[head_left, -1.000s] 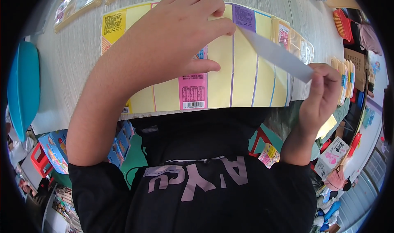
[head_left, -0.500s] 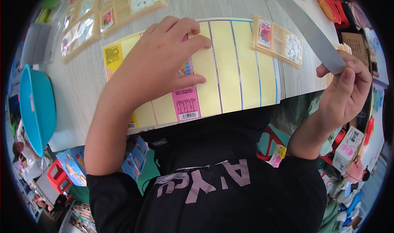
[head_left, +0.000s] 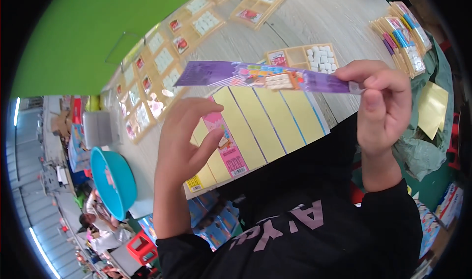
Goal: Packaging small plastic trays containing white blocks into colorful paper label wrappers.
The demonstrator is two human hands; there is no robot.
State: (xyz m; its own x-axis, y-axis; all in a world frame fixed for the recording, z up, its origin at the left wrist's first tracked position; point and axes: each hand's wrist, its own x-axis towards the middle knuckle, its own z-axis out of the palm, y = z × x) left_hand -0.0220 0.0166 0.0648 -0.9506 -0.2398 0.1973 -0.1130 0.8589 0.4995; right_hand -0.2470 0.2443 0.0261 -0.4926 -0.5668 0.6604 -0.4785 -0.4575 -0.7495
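Note:
A long purple printed label [head_left: 211,74] hangs in the air over the sheet, roughly level and bowed a little. My right hand [head_left: 383,102] pinches its right end between thumb and fingers. Below lies a pale yellow backing sheet [head_left: 270,126] with thin coloured lines, and a pink label [head_left: 231,153] and part of a yellow label [head_left: 195,183] are on it. Over the sheet's left part is my left hand [head_left: 189,141], empty, thumb and fingers apart. Just behind the purple label a beige tray [head_left: 296,57] holds white pieces and a picture card; the label covers its near edge.
Several similar trays [head_left: 164,60] stand in rows along the far left, and another tray [head_left: 258,6] lies at the back. Stacked filled packs [head_left: 400,38] are at the right. A turquoise basin [head_left: 113,185] sits at the table's left edge. A green bag [head_left: 423,151] hangs at right.
The view has swung to the right. My right hand's strip, seen before by its pale back, now shows its purple printed face and reaches left over the sheet. My left hand has lifted off the sheet.

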